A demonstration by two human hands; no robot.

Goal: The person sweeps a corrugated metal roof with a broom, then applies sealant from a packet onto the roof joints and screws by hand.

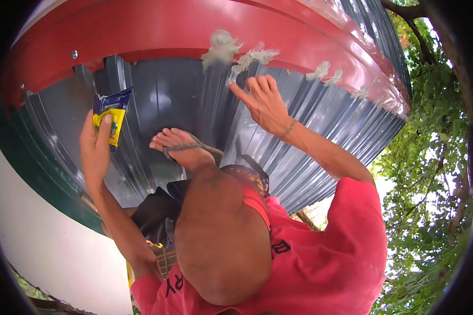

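Left hand [95, 142] closed partway around the blue-and-yellow packet [110, 118], thumb across its yellow front, over dark ribbed metal sheeting [165, 89]. Long axis running roughly up-down in view, blue end toward red trim [163, 34], yellow end toward the person. Right hand [263, 102] holding nothing visible, index finger extended, others loosely bent; fingertip just below pale putty smears [249, 59], contact unclear.

Two screws [74, 54] marked the red flashing [157, 31] near its left end; at least five sealant smears [222, 47] lined its lower edge; there were one packet [109, 122], two hands [264, 105], one sandal [186, 147].
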